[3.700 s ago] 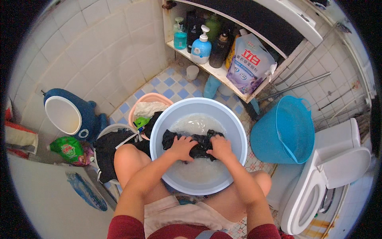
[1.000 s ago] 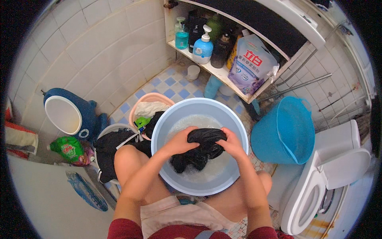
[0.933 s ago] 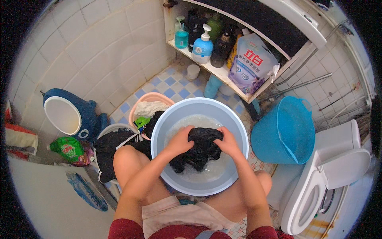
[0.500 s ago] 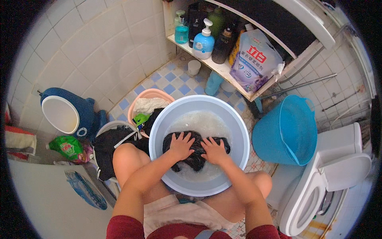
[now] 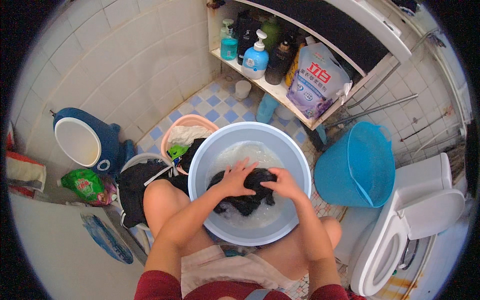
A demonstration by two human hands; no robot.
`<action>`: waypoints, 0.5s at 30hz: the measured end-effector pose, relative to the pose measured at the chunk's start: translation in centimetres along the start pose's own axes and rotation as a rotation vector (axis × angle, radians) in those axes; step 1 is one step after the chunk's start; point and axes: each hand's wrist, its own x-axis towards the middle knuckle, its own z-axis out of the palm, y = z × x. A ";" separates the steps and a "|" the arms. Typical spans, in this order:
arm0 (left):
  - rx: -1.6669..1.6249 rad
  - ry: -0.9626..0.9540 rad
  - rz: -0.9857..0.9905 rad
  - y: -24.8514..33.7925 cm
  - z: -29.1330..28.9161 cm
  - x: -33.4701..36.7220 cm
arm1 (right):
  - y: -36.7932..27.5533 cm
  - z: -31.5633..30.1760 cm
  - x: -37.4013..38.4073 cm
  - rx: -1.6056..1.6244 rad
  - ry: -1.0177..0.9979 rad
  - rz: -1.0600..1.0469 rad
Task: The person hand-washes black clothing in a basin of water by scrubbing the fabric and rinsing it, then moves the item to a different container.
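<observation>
Left fingers splayed, right fingers curled on crumpled cloth, round basin

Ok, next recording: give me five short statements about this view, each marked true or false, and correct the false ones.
1. The left hand lies on black cloth with its fingers spread. True.
2. The right hand rests on the outside of the light blue basin. False: it is over the inside, at the cloth.
3. The bright blue tub stands to the right of the light blue basin. True.
4. The blue bottle with a white pump stands on the floor. False: it stands on the white shelf.
5. The peach basin holds several pieces of fabric, one of them white. True.
</observation>
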 end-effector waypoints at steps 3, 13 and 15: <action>-0.134 -0.080 0.006 -2.8 -0.7 1.5 | 0.1 -1.2 -0.2 0.473 0.137 0.017; -1.396 0.464 -0.398 0.3 0.2 1.8 | -6.6 4.7 -0.2 0.130 0.393 0.137; -1.312 0.365 -0.412 1.9 -0.2 1.3 | -7.4 4.6 -1.0 0.148 0.337 0.128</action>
